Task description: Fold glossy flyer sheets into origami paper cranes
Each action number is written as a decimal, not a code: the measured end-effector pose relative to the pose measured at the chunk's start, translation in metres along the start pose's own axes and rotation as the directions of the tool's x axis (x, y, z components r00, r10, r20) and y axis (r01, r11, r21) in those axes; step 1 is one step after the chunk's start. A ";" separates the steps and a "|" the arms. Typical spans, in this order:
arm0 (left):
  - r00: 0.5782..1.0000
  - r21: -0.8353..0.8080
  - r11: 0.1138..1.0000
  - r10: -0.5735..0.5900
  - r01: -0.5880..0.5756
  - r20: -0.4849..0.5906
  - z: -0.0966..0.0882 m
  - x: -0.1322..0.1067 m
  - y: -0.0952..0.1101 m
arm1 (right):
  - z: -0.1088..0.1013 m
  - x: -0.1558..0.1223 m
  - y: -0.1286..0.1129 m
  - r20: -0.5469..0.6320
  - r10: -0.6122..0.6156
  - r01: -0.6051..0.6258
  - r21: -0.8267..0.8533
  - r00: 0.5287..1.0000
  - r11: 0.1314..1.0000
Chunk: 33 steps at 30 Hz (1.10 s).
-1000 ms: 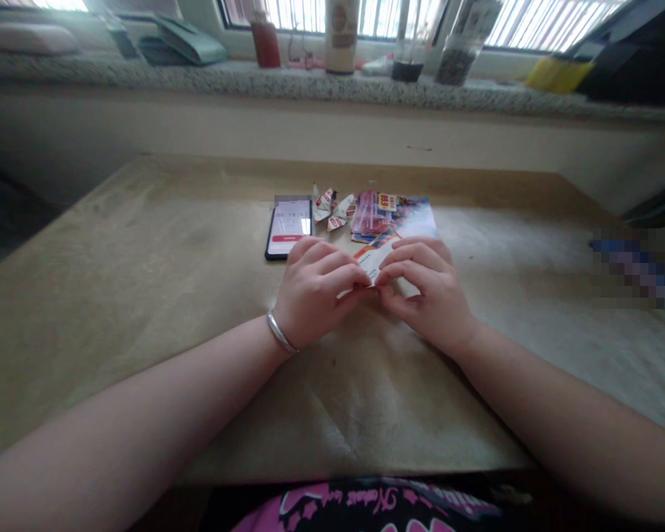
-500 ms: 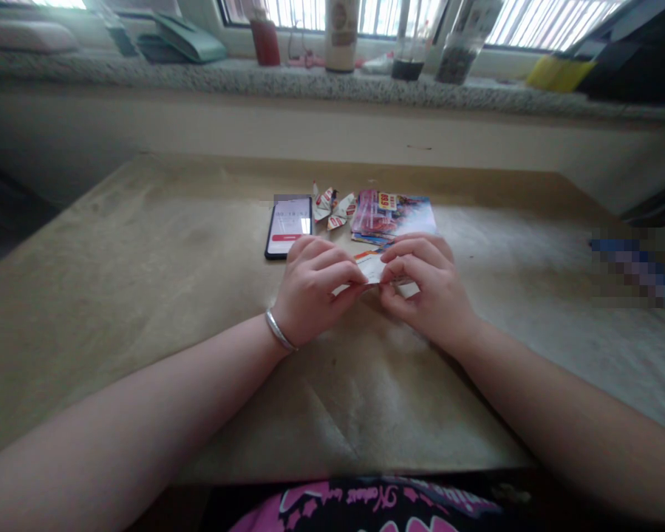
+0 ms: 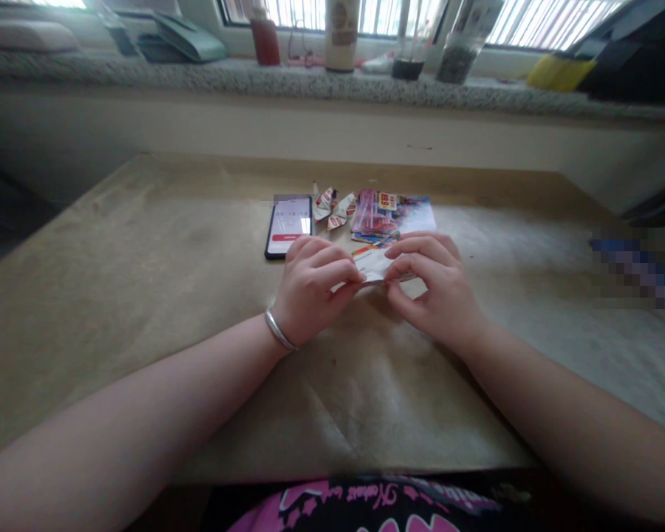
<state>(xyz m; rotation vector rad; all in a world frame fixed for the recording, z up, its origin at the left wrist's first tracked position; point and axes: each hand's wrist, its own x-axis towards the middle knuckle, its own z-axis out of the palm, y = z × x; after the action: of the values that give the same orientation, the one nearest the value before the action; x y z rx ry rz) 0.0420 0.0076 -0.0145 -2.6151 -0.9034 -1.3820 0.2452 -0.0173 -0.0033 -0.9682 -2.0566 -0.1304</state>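
A person's left hand [image 3: 320,284] and right hand [image 3: 437,284] pinch a white paper [image 3: 372,264] between thumbs and fingers, its near edge spanning the gap between the 2 hands and an orange stripe running along its far side. A silver bracelet [image 3: 280,331] circles the left wrist. Just beyond the left hand lies a phone [image 3: 289,222], screen lit, with a red bar across it. Folded scraps [image 3: 340,213] in white and red sit beyond the gap between the hands, beside the phone. Colorful leaflets [image 3: 410,214] lie stacked beyond the right hand, a yellow label on top. The beige table [image 3: 160,295] stretches out on both sides of the hands. Farther ahead, a speckled sill [image 3: 299,85] carries a red bottle [image 3: 264,43] and a pale bottle [image 3: 341,37].
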 end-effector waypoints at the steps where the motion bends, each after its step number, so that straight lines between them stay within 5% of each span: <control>1: 1.000 -0.002 1.000 -0.003 0.003 -0.009 0.000 0.000 0.000 | -0.001 0.000 0.000 -0.004 0.018 -0.018 0.012 1.000 1.000; 5: 1.000 -0.010 1.000 -0.016 0.016 -0.017 0.001 -0.001 -0.003 | -0.002 -0.001 0.002 -0.041 0.077 -0.076 0.006 0.996 0.997; 17: 0.998 -0.010 0.998 -0.055 0.055 0.011 0.002 -0.001 -0.004 | 0.001 -0.001 0.000 -0.020 -0.073 0.070 -0.116 0.997 0.991; 23: 0.993 -0.013 0.993 -0.119 0.119 0.016 -0.001 -0.002 -0.011 | -0.001 -0.001 0.005 -0.095 -0.019 0.006 -0.144 0.995 0.989; 33: 0.993 -0.059 0.995 -0.087 0.082 -0.081 0.000 -0.003 -0.014 | -0.003 -0.003 0.007 -0.092 -0.065 0.051 -0.145 0.994 0.988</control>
<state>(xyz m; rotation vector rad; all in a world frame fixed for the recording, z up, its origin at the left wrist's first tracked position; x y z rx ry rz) 0.0337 0.0175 -0.0197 -2.5642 -0.9896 -1.5453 0.2533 -0.0156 -0.0051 -0.9689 -2.0078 -0.3528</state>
